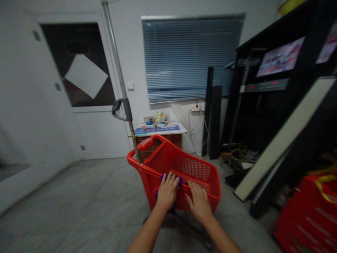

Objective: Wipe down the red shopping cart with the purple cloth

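A red plastic shopping cart with perforated sides stands in front of me, its handle end to the left. My left hand lies on the near rim, its fingers pressing a purple cloth against it. Some of the cloth hangs down the outer side, and the palm hides the rest. Further right, my right hand holds the same rim, fingers over the top and thumb outside. A small dark spot shows by its index fingertip; I cannot make out what it is.
A metal pole with a grey loop handle runs down to the cart's left end. Behind stands a small cabinet bearing small items. At right are a black rack, a leaning pale board, cables and red bags.
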A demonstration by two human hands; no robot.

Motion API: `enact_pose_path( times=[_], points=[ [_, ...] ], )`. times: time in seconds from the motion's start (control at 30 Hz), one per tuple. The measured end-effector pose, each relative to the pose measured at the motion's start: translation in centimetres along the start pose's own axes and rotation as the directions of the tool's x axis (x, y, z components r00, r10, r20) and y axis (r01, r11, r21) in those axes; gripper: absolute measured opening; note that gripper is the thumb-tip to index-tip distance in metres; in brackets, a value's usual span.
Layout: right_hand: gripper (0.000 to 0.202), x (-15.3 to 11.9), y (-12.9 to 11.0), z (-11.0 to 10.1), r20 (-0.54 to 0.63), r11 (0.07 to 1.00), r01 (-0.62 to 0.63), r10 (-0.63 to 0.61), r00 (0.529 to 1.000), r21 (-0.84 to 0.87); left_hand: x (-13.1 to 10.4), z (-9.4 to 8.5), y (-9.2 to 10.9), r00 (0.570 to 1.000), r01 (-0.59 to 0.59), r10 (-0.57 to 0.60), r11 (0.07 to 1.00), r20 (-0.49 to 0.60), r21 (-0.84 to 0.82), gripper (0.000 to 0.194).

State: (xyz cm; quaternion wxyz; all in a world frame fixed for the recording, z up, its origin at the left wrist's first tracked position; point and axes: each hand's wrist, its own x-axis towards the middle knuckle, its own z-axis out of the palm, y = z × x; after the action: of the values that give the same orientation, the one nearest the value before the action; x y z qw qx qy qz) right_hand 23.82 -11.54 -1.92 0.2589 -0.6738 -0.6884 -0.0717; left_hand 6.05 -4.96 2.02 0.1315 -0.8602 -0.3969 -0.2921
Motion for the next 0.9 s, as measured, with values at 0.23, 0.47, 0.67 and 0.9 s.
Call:
enact_pose_path(
  times=[0.23, 0.47, 0.67, 0.9],
  points=[
    [0.055, 0.0, -0.4, 0.0, 0.002, 1.000, -0.014, 0.014, 1.000, -0.009, -0.4, 0.3, 0.0, 0.994, 0.105, -0.104, 0.991, -0.019, 0.085, 0.041],
    [0.056, 0.0, -0.2, -0.3, 0.033, 1.000, -0.011, 0.011, 0.999, -0.004, -0.3, 1.0, 1.1, 1.000, 0.008, -0.009, 0.999, 0.025, 0.050, 0.042],
    [0.056, 0.0, -0.5, -0.3, 0.026, 1.000, -0.015, 0.015, 1.000, -0.008, -0.3, 0.4, 0.1, 0.996, 0.085, -0.083, 0.994, -0.022, 0.069, 0.040],
    [0.057, -0.1, -0.5, 0.0, 0.018, 1.000, -0.009, 0.009, 1.000, -0.015, -0.2, 0.6, 1.6, 1.000, -0.014, 0.014, 1.000, 0.014, 0.004, 0.038]
  ],
)
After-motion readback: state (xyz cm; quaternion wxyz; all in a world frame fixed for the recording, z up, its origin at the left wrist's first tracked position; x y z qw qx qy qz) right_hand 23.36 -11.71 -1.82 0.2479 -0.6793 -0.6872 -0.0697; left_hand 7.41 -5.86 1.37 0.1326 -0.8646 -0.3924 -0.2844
